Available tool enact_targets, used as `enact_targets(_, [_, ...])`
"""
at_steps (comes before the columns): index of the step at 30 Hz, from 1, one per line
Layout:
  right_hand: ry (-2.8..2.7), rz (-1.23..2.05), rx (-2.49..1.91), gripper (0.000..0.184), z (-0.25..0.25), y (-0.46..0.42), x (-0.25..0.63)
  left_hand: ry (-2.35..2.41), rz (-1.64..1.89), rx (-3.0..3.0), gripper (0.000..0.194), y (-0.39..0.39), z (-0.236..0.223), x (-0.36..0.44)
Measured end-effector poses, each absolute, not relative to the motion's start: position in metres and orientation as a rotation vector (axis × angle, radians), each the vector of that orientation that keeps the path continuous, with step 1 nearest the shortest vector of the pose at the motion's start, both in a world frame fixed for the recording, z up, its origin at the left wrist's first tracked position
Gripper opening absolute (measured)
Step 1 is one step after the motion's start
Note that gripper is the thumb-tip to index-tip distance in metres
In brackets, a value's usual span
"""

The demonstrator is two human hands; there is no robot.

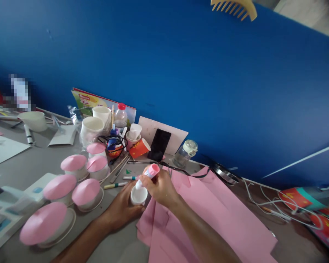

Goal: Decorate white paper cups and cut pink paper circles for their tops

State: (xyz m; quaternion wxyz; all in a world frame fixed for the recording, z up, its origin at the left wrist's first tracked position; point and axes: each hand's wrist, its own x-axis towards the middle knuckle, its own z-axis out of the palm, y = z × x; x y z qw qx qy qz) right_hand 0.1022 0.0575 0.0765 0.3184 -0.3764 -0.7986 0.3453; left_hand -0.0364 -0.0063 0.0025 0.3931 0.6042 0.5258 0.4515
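Note:
A small white paper cup (138,197) stands with its open end up, and my left hand (120,207) is wrapped round its side. Held in the closed fingers of my right hand (162,187) is a glue stick (152,170) with a pink end. Its white tip points down at the cup's far rim and seems to touch it. Left of my hands stand several white cups topped with pink paper cones (86,191). Sheets of pink paper (208,215) spread under and beside my right forearm.
Behind are stacked paper cups (92,126), a red-capped bottle (121,116), an orange cup (140,148), a leaning black phone (159,145) and a glass jar (185,151). Pens (115,185) lie just beyond my left hand. White cables (274,204) tangle at right. A blue partition (164,65) rises behind.

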Motion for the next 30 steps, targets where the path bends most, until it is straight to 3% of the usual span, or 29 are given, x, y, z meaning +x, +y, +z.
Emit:
enact_targets(17, [-2.413, 0.644, -0.944, 0.030, 0.072, 0.073, 0.080, 1.315, 1.196, 1.461, 0.055, -0.006, -0.004, -0.034])
enact_targets(30, [-2.175, 0.773, -1.099, 0.024, 0.059, 0.064, 0.124, 1.387, 1.184, 1.522, 0.050, -0.006, -0.009, -0.035])
